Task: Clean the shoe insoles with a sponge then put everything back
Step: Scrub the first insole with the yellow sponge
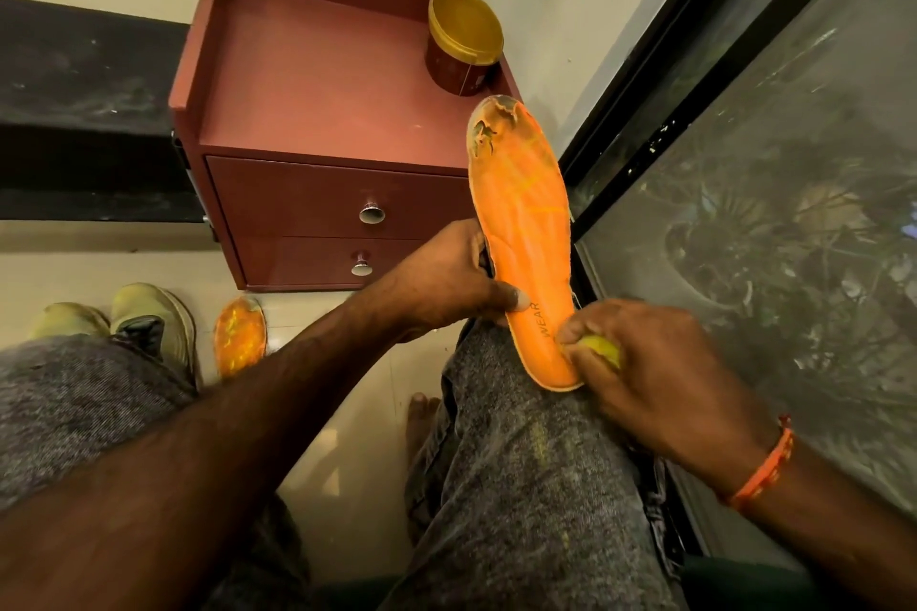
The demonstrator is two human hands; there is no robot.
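Head view. Person seated, looking down at lap. The orange insole (526, 233) is held propped on the right knee, heel end down at 6 o'clock, toe end up at 12 o'clock; the toe is worn and flaking, dark patches showing.

Left hand (446, 278): fingers curled behind the insole's left edge, thumb laid across its face just above the printed "WEAR". A firm clamp, closed on the insole at about mid-length.

Right hand (660, 372): fingers bunched tight round a yellow sponge (603, 347), pressing it on the heel zone at the insole's 5 o'clock edge. Only a small part of the sponge shows; the hand is slightly blurred.

The second insole (239, 337) lies on the floor at 9 o'clock from the hands, just beside 2 shoes (149, 318). A maroon drawer cabinet (317, 114) stands at 12 o'clock, a gold-lidded tin (464, 40) on its top right corner.

Judgement: step in hand is scrubbing insole 1 of 2, heel end; task looks early, since the other insole waits and nothing is back in the shoes.

Notes for doing it well:
- Keep the heel braced on the knee so the insole does not flex under pressure.
- Work strokes from heel toward 12 o'clock, shifting the left thumb to uncover the strip it hides.
- Go lightly at the toe; the torn skin there would likely peel further.
- Cannot tell whether the sponge is wet.
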